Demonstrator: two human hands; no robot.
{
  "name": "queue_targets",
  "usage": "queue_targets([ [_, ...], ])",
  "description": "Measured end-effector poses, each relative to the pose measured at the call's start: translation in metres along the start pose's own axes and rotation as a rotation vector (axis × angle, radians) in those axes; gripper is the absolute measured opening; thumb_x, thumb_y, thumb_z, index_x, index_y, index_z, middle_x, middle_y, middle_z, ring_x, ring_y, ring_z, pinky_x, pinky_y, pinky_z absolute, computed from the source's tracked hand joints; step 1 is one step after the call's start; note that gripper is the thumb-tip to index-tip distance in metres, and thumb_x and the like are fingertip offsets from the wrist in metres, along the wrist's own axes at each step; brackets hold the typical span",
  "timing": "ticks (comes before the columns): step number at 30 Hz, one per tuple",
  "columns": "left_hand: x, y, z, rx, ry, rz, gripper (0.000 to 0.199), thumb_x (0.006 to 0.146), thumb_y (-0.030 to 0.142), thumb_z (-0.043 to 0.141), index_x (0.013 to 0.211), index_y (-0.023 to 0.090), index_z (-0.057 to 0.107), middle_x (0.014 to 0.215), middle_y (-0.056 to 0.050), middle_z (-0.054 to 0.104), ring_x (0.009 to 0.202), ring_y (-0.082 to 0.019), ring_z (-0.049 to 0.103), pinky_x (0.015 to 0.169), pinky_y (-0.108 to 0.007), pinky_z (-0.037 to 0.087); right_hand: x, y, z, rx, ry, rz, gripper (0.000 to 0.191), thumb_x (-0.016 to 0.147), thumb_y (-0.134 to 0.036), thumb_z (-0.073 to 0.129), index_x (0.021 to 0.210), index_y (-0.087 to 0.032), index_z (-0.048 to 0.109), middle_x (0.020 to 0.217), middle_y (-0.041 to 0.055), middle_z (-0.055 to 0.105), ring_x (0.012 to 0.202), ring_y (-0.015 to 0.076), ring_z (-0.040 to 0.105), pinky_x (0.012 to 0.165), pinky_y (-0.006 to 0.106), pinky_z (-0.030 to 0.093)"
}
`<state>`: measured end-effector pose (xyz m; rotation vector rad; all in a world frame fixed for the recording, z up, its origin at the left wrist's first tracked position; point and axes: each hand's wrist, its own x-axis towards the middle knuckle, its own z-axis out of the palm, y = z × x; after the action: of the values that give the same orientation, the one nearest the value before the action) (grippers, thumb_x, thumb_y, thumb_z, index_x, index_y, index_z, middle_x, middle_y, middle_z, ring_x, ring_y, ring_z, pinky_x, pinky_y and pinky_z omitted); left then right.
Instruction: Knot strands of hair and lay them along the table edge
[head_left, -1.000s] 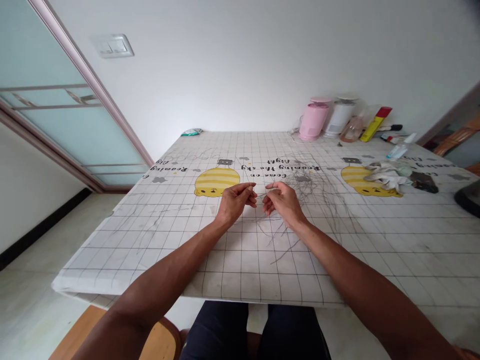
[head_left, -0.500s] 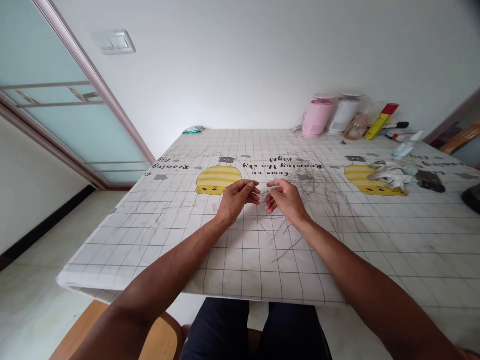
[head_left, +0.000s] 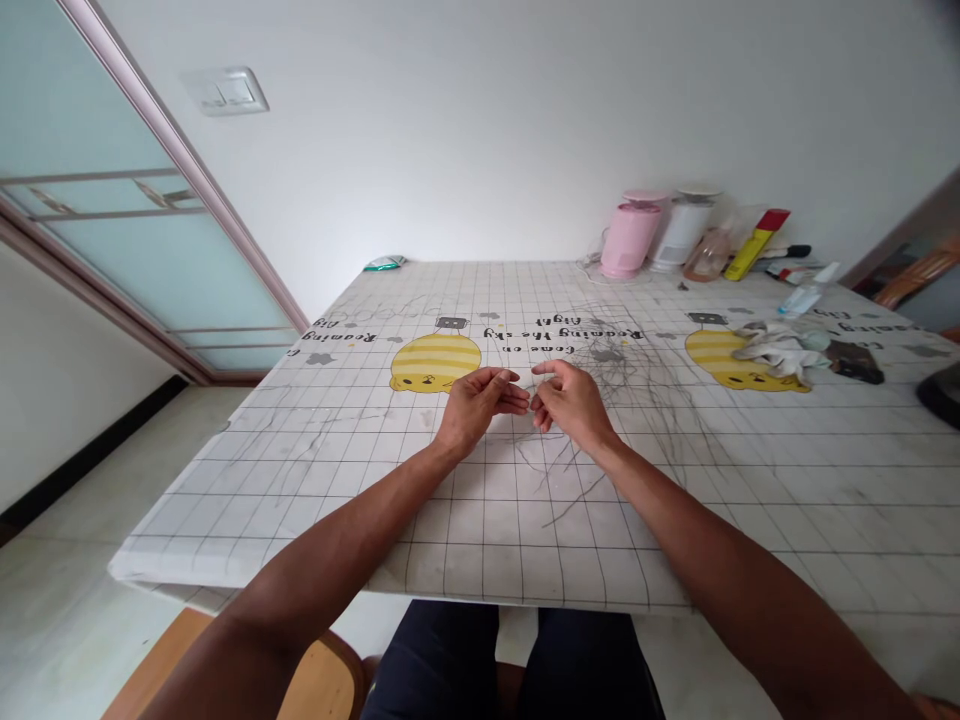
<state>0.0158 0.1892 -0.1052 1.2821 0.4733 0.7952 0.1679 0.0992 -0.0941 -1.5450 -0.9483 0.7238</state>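
Note:
Above the middle of the checked tablecloth [head_left: 495, 540], my left hand [head_left: 486, 397] has its thumb and fingers pressed together, pointing right. Whatever it pinches is too small to make out. My right hand [head_left: 566, 400] faces it, fingertips almost meeting those of the left, with the index finger raised and the thumb bent against the other fingers; anything between them is too fine to see. Thin dark strands [head_left: 622, 360] lie tangled on the cloth beyond and right of my right hand. More faint strands [head_left: 300, 440] spread over the left side.
Along the back right stand a pink device [head_left: 628, 238], a white device [head_left: 679, 235], a bottle [head_left: 709, 252] and a yellow-red box [head_left: 756, 245]. Crumpled gloves [head_left: 780, 350], a dark item [head_left: 855, 360] and a clear bottle [head_left: 806, 293] lie right. A green packet [head_left: 385, 263] is at the back left.
My left hand has moved slightly right, so its fingertips are closer to my right hand. The right hand has hardly moved. The camera view has shifted a little.

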Motion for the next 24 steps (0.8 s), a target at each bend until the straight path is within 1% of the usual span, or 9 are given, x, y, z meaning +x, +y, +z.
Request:
queue_targets([
  [4, 0.003, -0.008, 0.0, -0.001, 0.039, -0.003, 0.022, 0.101, 0.027, 0.074, 0.113, 0.009, 0.073, 0.091, -0.011, 0.081, 0.081, -0.019, 0.08, 0.085, -0.038, 0.07, 0.001, 0.003, 0.001, -0.107, 0.047, -0.048, 0.03, 0.092, -0.012, 0.057, 0.119, -0.018, 0.067, 0.07, -0.0001, 0.072, 0.048, 0.0163, 0.068, 0.04, 0.022, 0.05],
  [7, 0.004, -0.012, 0.001, 0.044, 0.064, 0.022, 0.021, 0.103, 0.019, 0.066, 0.119, 0.007, 0.073, 0.087, -0.009, 0.079, 0.074, -0.019, 0.079, 0.076, -0.035, 0.07, 0.001, 0.007, 0.004, -0.156, 0.062, -0.086, 0.024, 0.098, -0.014, 0.053, 0.117, -0.018, 0.068, 0.07, 0.0002, 0.071, 0.049, 0.0154, 0.068, 0.042, 0.021, 0.05],
  [9, 0.004, -0.014, 0.001, 0.09, 0.082, 0.04, 0.023, 0.104, 0.018, 0.063, 0.123, 0.007, 0.072, 0.084, -0.008, 0.078, 0.07, -0.018, 0.077, 0.071, -0.034, 0.069, 0.002, 0.01, 0.006, -0.187, 0.068, -0.106, 0.025, 0.1, -0.016, 0.052, 0.118, -0.019, 0.069, 0.07, 0.0003, 0.071, 0.05, 0.0154, 0.068, 0.043, 0.021, 0.05],
  [11, 0.004, -0.015, 0.001, 0.138, 0.101, 0.042, 0.025, 0.105, 0.016, 0.062, 0.126, 0.007, 0.071, 0.083, -0.008, 0.078, 0.068, -0.018, 0.077, 0.07, -0.033, 0.069, 0.002, 0.013, 0.008, -0.216, 0.071, -0.119, 0.027, 0.099, -0.016, 0.052, 0.119, -0.019, 0.07, 0.07, 0.0004, 0.071, 0.05, 0.0155, 0.069, 0.044, 0.021, 0.049],
  [15, 0.004, -0.015, 0.001, 0.205, 0.135, 0.0, 0.028, 0.105, 0.014, 0.058, 0.128, 0.005, 0.071, 0.08, -0.007, 0.078, 0.065, -0.017, 0.076, 0.067, -0.033, 0.069, 0.004, 0.019, 0.007, -0.307, 0.067, -0.148, 0.031, 0.096, -0.015, 0.052, 0.115, -0.017, 0.077, 0.068, 0.0013, 0.07, 0.048, 0.0157, 0.066, 0.045, 0.023, 0.047],
  [21, 0.003, -0.012, 0.002, 0.259, 0.139, -0.077, 0.029, 0.105, 0.012, 0.056, 0.127, 0.003, 0.072, 0.078, -0.007, 0.077, 0.062, -0.017, 0.075, 0.066, -0.033, 0.068, 0.007, 0.027, 0.0, -0.476, 0.044, -0.34, 0.035, 0.095, -0.016, 0.051, 0.112, -0.016, 0.082, 0.066, 0.0022, 0.068, 0.052, 0.0152, 0.061, 0.053, 0.025, 0.046],
  [24, 0.002, -0.011, 0.003, 0.288, 0.148, -0.079, 0.03, 0.106, 0.014, 0.057, 0.13, 0.004, 0.071, 0.078, -0.006, 0.077, 0.062, -0.017, 0.075, 0.065, -0.032, 0.068, 0.008, 0.029, -0.001, -0.511, 0.026, -0.385, 0.037, 0.096, -0.017, 0.051, 0.114, -0.016, 0.082, 0.065, 0.002, 0.067, 0.052, 0.0149, 0.059, 0.055, 0.026, 0.045],
])
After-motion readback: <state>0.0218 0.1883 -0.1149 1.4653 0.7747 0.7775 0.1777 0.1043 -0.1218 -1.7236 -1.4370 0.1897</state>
